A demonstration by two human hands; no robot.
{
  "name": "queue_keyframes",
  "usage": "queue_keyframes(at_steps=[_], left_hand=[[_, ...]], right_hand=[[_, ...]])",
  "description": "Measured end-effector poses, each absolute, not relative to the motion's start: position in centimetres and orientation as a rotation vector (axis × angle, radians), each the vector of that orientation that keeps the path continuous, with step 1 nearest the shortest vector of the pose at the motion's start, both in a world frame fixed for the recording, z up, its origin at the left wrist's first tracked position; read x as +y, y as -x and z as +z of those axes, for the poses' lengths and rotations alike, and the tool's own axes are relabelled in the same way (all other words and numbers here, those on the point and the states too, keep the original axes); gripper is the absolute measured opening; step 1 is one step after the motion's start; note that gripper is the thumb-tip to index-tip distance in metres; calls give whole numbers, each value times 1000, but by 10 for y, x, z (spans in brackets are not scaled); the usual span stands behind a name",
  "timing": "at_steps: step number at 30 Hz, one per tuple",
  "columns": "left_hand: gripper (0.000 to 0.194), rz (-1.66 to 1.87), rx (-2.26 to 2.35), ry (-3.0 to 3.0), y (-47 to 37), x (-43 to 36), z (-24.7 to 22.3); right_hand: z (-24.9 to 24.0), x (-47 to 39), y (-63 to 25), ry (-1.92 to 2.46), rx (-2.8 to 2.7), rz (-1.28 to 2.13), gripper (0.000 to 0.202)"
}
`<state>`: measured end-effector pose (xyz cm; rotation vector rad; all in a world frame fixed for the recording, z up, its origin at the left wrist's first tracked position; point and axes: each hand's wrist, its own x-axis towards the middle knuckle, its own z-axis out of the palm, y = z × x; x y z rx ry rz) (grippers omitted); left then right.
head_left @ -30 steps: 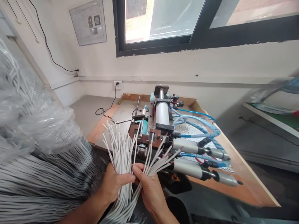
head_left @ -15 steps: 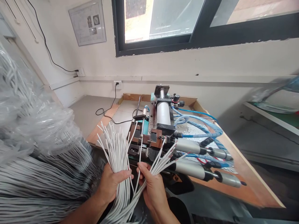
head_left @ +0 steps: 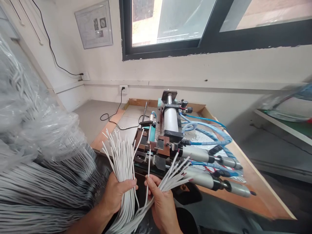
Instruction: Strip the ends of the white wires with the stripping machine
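Observation:
My left hand [head_left: 119, 191] is wrapped round a thick bundle of white cables [head_left: 120, 156], whose cut ends fan upward. Between the thumb and finger of my right hand [head_left: 161, 198] a single white cable [head_left: 149, 169] stands upright, its tip just in front of the machine's jaws. A smaller bunch of white cables [head_left: 172, 177] lies in the crook of that same hand, ends pointing up and right; a few show reddish tips. Beyond both hands sits a pneumatic wire-stripping machine [head_left: 161, 143] with metal cylinders [head_left: 200, 177] and blue air hoses [head_left: 212, 141].
Plastic-wrapped stacks of grey-white cables [head_left: 44, 188] fill the left side. The machine stands in a wood-edged tray [head_left: 265, 195] with white scraps in it. A black power cord [head_left: 114, 122] runs to a wall socket [head_left: 123, 89]. A shelf [head_left: 287, 125] juts out at right.
The single cable in my right hand has come back from the machine's jaws, toward me. My right hand has shifted slightly down and right. My left hand keeps its hold on the bundle.

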<state>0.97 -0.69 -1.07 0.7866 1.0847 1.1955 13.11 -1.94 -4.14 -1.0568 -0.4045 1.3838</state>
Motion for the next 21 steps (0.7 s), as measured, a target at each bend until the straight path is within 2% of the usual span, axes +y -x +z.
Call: queue_keyframes(at_steps=[15, 21], left_hand=[[11, 1199, 1041, -852, -7, -3, -13], [13, 1197, 1031, -825, -5, 2, -11]], right_hand=[[-37, -9, -129, 1038, -324, 1448, 27], [-51, -19, -140, 1075, -615, 1370, 24]])
